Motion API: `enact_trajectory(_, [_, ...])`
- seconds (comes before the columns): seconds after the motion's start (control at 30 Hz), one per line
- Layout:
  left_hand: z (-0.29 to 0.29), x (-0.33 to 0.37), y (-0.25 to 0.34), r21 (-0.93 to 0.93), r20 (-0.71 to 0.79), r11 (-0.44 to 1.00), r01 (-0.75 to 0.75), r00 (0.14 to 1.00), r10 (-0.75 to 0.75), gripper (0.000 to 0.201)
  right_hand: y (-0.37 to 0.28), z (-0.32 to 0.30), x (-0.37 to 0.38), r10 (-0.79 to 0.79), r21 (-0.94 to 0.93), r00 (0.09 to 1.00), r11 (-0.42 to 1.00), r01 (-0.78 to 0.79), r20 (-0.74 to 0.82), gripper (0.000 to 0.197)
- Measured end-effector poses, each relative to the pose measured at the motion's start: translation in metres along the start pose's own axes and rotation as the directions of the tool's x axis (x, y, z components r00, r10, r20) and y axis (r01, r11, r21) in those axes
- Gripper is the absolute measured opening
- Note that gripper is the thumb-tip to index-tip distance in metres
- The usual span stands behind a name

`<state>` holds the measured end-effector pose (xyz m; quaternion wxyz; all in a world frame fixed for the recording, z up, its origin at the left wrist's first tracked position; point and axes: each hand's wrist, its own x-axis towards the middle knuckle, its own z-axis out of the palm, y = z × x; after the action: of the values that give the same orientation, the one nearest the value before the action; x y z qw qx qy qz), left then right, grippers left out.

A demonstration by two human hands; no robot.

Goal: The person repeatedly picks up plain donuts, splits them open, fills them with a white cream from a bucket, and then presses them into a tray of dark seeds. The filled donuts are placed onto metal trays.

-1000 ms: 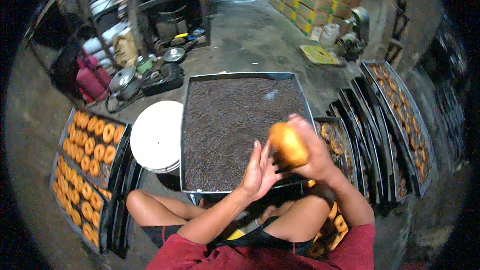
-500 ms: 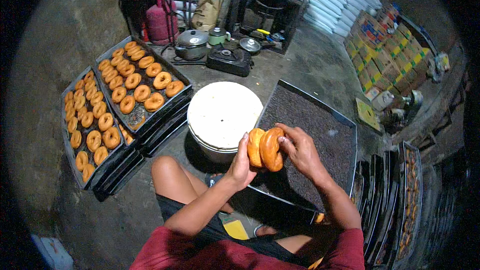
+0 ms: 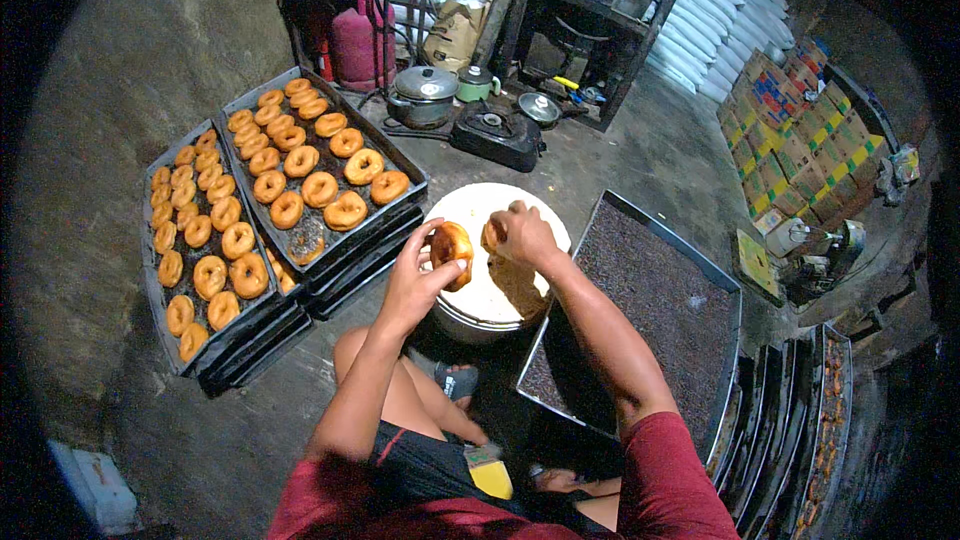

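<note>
My left hand [image 3: 408, 285] grips a golden-brown ring doughnut [image 3: 453, 252] on edge, thumb on the near side, above the left part of a round white tub [image 3: 468, 326]. My right hand [image 3: 530, 238] is closed around a second doughnut [image 3: 493, 234], mostly hidden by the fingers, low over the tub's pale cream-coloured top [image 3: 470, 202]. Whether that doughnut touches the surface I cannot tell. To the right of the tub lies a large metal tray [image 3: 672, 233] filled with fine dark-brown granules, like chocolate sprinkles.
Two stacked sets of dark trays [image 3: 415, 185] with rows of doughnuts stand at the left. Beyond the tub are a black portable stove [image 3: 497, 135], a lidded pot [image 3: 422, 100] and a pink gas cylinder [image 3: 362, 48]. More trays [image 3: 775, 420] lean at the right; cartons [image 3: 800, 155] are piled behind.
My hands have separated, each with a doughnut, and moved from the granule tray's edge to the tub. My right hand reached forward over its pale top. The whole view has shifted slightly.
</note>
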<state>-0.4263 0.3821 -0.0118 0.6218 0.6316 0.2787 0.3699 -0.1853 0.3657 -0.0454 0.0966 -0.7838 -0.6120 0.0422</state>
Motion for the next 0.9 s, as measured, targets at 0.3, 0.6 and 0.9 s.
enact_trajectory(0.3, [0.024, 0.079, -0.044, 0.794, 0.159, 0.571, -0.210, 0.978, 0.138, 0.067, 0.054, -0.024, -0.025, 0.140, 0.916, 0.987, 0.379, -0.132, 0.084, 0.055])
enact_trajectory(0.6, [0.046, 0.075, -0.021, 0.210, 0.308, 0.975, 0.073, 0.942, -0.136, 0.053, 0.070, -0.090, -0.134, 0.217, 0.964, 0.958, 0.230, 0.136, -0.187, 0.058])
enact_trajectory(0.9, [0.125, -0.015, 0.018, -0.599, 0.559, 0.676, 0.430, 0.829, -0.033, 0.060, 0.003, -0.121, -0.218, 0.092, 0.464, 0.797, 0.850, 0.249, -0.597, 0.064])
